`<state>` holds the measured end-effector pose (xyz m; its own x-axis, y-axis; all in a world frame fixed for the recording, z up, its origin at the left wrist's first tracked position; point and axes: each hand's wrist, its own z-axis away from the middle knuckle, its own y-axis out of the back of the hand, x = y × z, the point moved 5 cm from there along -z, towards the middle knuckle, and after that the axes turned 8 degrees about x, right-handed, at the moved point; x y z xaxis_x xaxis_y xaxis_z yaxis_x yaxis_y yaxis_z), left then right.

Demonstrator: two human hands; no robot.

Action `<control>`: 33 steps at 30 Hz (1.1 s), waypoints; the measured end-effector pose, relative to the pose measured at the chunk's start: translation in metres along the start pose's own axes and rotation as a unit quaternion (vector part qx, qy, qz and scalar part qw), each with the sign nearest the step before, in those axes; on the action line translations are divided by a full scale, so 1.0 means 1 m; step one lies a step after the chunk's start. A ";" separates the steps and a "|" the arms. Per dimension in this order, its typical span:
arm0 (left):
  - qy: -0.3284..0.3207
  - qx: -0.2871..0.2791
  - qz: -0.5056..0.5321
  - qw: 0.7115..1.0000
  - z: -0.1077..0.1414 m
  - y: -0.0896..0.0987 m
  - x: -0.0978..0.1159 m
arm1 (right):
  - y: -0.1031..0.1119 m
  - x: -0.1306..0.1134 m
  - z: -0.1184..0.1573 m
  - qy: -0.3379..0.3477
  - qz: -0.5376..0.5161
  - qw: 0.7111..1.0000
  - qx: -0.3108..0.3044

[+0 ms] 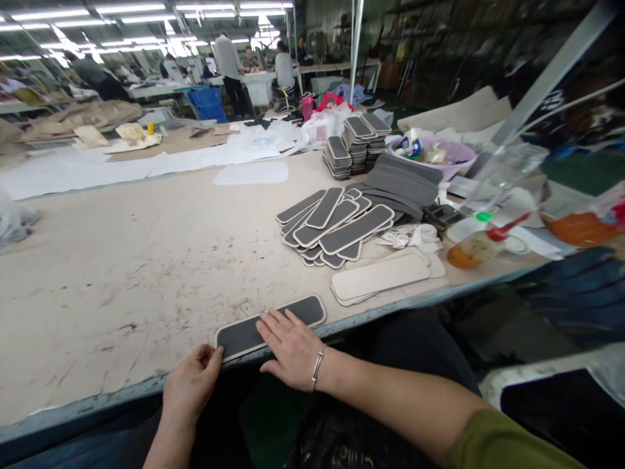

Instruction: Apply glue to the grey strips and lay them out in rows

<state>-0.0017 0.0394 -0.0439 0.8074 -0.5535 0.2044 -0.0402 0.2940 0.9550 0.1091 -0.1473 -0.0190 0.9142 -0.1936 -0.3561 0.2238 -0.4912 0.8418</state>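
The table (pixel 122 260) spreads wide and scuffed to the left, giving the hands broad flat room there; to the right, a heap of dark panels (pixel 359 230) and, nearer its edge, overlapping pale panels (pixel 378 275) crowd the surface. One grey pale-rimmed panel (pixel 239 337) lies flat along the table's near edge. The right hand (pixel 288 342) rests on its middle, palm down, thumb spread away; the left hand (pixel 193 378), fingers curled, pinches its left end.
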 end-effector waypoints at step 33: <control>-0.378 0.056 -0.117 0.917 0.026 -0.012 0.040 | -0.005 0.066 0.031 -0.051 0.138 0.988 -0.050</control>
<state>0.0160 -0.0063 -0.0413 0.1639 -0.9856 0.0413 -0.0123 0.0398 0.9991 0.1578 -0.1842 -0.0593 0.9078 -0.3950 -0.1412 0.0068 -0.3227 0.9465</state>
